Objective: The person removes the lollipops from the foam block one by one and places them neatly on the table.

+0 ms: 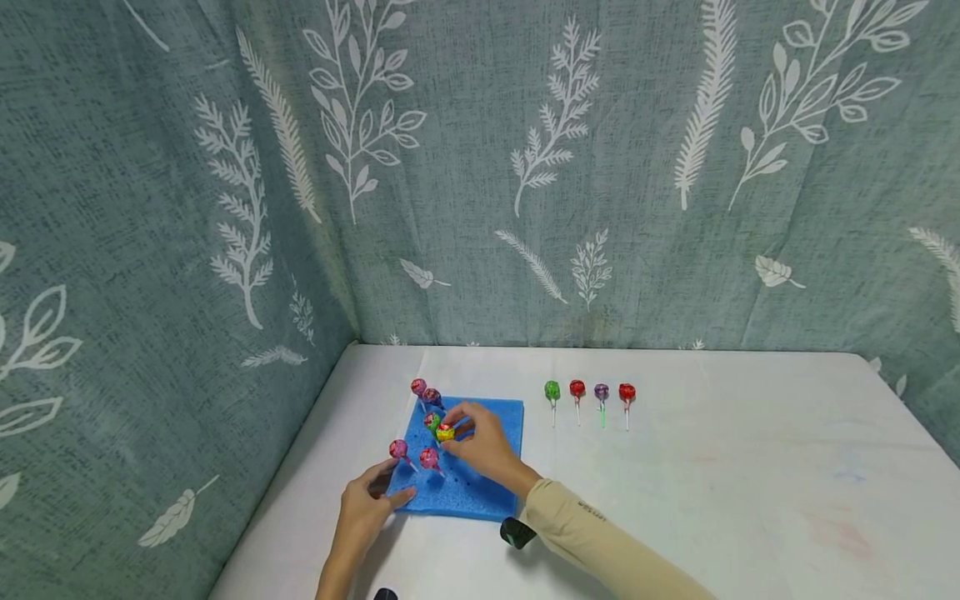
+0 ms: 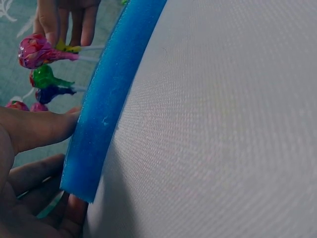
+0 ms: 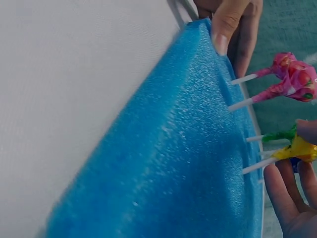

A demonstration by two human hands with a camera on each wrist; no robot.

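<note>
A blue foam board (image 1: 480, 493) lies on the white table with several wrapped lollipops standing in it by their sticks. My left hand (image 1: 362, 510) holds the board at its near left corner, thumb and fingers on different sides. With thumb and fingertips my right hand (image 1: 483, 442) pinches a yellow lollipop (image 3: 296, 148), whose white stick meets the foam. Close beside it stands a green lollipop (image 1: 431, 422). Two pink lollipops (image 1: 398, 449) lean nearer the left hand. Towards the far left corner are another pink lollipop (image 1: 418, 387) and a dark blue lollipop (image 1: 432, 397).
To the right of the board, a row of lollipops lies on the table: a green one (image 1: 552, 390), a red one (image 1: 577, 388), a purple one (image 1: 602, 392) and another red one (image 1: 627, 392). A leaf-patterned curtain (image 1: 465, 167) rises behind and at the left.
</note>
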